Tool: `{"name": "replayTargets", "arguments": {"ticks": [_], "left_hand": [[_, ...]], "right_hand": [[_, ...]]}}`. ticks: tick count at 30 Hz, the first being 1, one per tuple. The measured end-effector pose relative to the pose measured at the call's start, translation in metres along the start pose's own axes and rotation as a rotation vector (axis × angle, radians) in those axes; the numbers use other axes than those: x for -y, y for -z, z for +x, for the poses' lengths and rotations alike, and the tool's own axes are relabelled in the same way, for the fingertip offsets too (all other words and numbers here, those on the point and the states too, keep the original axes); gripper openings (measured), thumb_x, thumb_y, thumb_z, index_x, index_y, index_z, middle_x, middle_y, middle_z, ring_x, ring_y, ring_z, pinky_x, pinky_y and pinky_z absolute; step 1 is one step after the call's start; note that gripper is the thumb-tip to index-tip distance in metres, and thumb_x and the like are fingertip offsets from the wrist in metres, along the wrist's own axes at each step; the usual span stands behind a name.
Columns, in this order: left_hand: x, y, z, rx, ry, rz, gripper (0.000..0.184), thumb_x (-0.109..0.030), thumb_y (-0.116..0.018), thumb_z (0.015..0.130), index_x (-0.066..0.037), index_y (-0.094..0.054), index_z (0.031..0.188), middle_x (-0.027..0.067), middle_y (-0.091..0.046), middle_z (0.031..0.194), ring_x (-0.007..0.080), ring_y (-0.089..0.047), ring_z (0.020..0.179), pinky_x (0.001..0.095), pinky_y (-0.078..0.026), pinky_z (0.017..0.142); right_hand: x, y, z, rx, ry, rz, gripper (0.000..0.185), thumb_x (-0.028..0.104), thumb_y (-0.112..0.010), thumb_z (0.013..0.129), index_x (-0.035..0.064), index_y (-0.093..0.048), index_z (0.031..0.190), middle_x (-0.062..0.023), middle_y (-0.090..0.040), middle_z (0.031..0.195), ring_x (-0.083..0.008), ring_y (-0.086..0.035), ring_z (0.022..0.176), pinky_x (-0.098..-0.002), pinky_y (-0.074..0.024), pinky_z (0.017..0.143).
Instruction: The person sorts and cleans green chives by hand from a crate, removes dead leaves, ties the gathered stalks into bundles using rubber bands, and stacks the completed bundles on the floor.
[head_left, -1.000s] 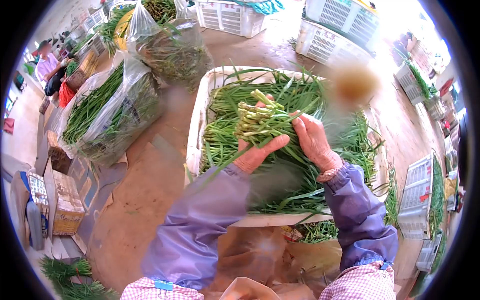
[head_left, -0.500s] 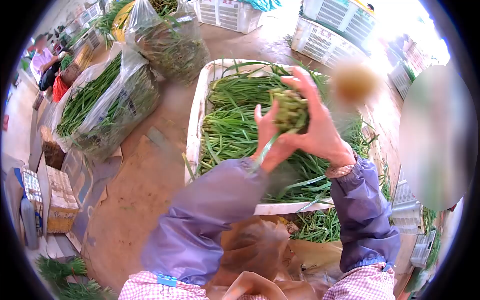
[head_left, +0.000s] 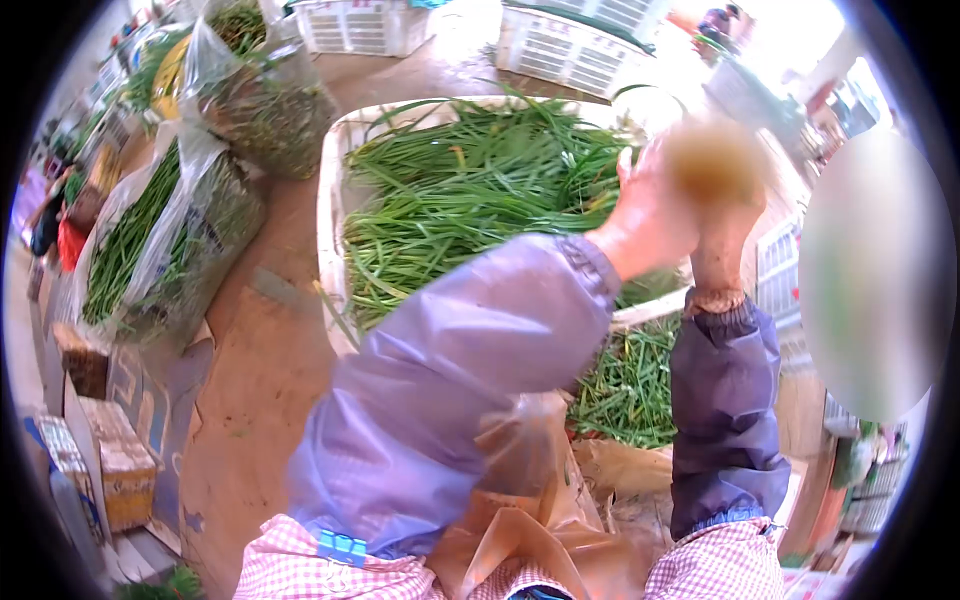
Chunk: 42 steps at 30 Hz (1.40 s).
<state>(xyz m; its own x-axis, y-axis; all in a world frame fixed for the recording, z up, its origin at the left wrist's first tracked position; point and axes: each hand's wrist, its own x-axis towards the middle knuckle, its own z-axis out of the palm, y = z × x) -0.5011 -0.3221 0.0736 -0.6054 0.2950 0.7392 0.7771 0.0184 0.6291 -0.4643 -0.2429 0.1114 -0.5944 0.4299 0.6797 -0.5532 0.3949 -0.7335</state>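
Observation:
Both my hands are close together over the right end of a white tub full of long green stalks. A blurred brown spot on the view covers most of their fingers. My left hand reaches across from the left, with one fingertip showing beside the spot. My right hand is raised just right of it, its wrist and lower palm visible. What either hand holds is hidden behind the spot. Below the tub's right side lies a heap of cut greens.
Clear plastic bags of greens stand at the left. White crates are behind the tub. Woven boxes sit at the lower left. A person is at the upper right. A pale blur covers part of the right side.
The view has shifted right. My hands have moved right and up with the bundle of stalks they held; the bundle no longer shows, and their fingers are now behind the brown spot.

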Motion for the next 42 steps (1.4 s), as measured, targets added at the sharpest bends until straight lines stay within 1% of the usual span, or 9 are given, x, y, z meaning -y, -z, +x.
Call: {"name": "replayTargets", "arguments": {"ticks": [5,8,12,20,23,26,34,38,42], "left_hand": [[-0.084,0.059,0.038,0.652,-0.131,-0.138,0.105,-0.039,-0.075,0.067,0.012,-0.017,0.139,0.0305,-0.033,0.138,0.0322,-0.035,0.13,0.0323,-0.03,0.107],[-0.132,0.104,0.053,0.902,-0.335,-0.159,0.097,-0.052,-0.075,0.067,0.004,-0.035,0.136,0.0274,-0.05,0.125,0.0326,-0.049,0.119,0.0334,-0.038,0.101],[-0.202,0.181,0.055,1.142,-0.054,-0.051,0.084,-0.054,-0.065,0.076,0.005,-0.041,0.131,0.0225,-0.054,0.123,0.0311,-0.052,0.115,0.0385,-0.041,0.098],[-0.123,0.102,-0.147,0.969,0.381,-0.88,0.067,-0.043,-0.057,0.088,-0.005,-0.036,0.14,0.0119,-0.04,0.141,0.0201,-0.034,0.13,0.0329,-0.027,0.108],[-0.097,0.111,-0.212,1.176,0.747,-0.305,0.047,-0.041,-0.051,0.092,0.0,-0.053,0.116,0.0105,-0.055,0.118,0.0149,-0.05,0.099,0.0318,-0.039,0.092],[-0.136,0.11,-0.252,0.795,1.24,-1.254,0.068,-0.062,-0.041,0.089,-0.003,-0.055,0.12,0.0049,-0.063,0.108,0.0113,-0.054,0.099,0.0285,-0.045,0.088],[-0.177,0.094,-0.245,0.817,1.201,-0.884,0.085,-0.045,-0.076,0.07,0.0,-0.04,0.132,0.0076,-0.052,0.124,0.0149,-0.052,0.106,0.0301,-0.043,0.092],[-0.18,0.074,-0.223,0.917,1.299,-0.633,0.078,-0.04,-0.078,0.069,0.001,-0.046,0.128,0.0066,-0.055,0.119,0.0145,-0.052,0.106,0.0303,-0.04,0.095],[-0.158,0.045,-0.206,1.057,1.423,-0.449,0.048,-0.018,-0.075,0.077,0.0,-0.052,0.115,0.0034,-0.06,0.101,0.0088,-0.055,0.084,0.0242,-0.047,0.074]], "right_hand": [[0.082,0.044,-0.003,-0.154,-0.142,0.347,0.024,0.02,-0.063,0.082,0.0014,-0.061,0.098,-0.009,-0.064,0.089,-0.0186,-0.063,0.081,-0.0311,-0.0514,0.077],[0.11,0.071,-0.015,-0.23,-0.072,0.506,0.022,0.021,-0.062,0.083,0.0036,-0.061,0.096,-0.0092,-0.063,0.088,-0.0205,-0.062,0.086,-0.0345,-0.0503,0.083],[0.139,0.075,-0.087,-0.189,-0.307,0.861,0.024,0.024,-0.057,0.086,0.0058,-0.058,0.102,-0.01,-0.062,0.094,-0.0259,-0.058,0.096,-0.0447,-0.0457,0.092],[0.111,0.117,-0.178,-0.145,-0.594,1.191,0.034,0.026,-0.05,0.089,0.0001,-0.05,0.112,-0.0087,-0.059,0.088,-0.0237,-0.058,0.09,-0.0409,-0.0473,0.087],[0.075,0.154,-0.194,-0.155,-0.648,1.164,0.033,0.029,-0.049,0.09,0.0002,-0.055,0.105,-0.0088,-0.06,0.088,-0.0237,-0.06,0.088,-0.0396,-0.0501,0.082],[0.055,0.171,-0.217,-0.103,-0.681,1.029,0.043,0.041,-0.046,0.092,0.001,-0.058,0.102,-0.0164,-0.063,0.099,-0.0272,-0.061,0.092,-0.0413,-0.0517,0.082],[0.05,0.172,-0.293,-0.306,-0.94,0.921,0.065,0.06,-0.028,0.094,0.0044,-0.055,0.115,-0.0091,-0.064,0.098,-0.0222,-0.062,0.086,-0.0384,-0.0525,0.079],[0.092,0.139,-0.319,-0.449,-1.36,1.033,0.042,0.038,-0.067,0.083,0.0099,-0.057,0.113,-0.0063,-0.064,0.103,-0.02,-0.063,0.086,-0.0349,-0.052,0.083],[0.061,0.104,-0.333,-0.506,-1.493,1.277,0.039,0.036,-0.068,0.083,0.0093,-0.06,0.11,-0.0074,-0.065,0.102,-0.0216,-0.063,0.085,-0.039,-0.0531,0.079]]}}
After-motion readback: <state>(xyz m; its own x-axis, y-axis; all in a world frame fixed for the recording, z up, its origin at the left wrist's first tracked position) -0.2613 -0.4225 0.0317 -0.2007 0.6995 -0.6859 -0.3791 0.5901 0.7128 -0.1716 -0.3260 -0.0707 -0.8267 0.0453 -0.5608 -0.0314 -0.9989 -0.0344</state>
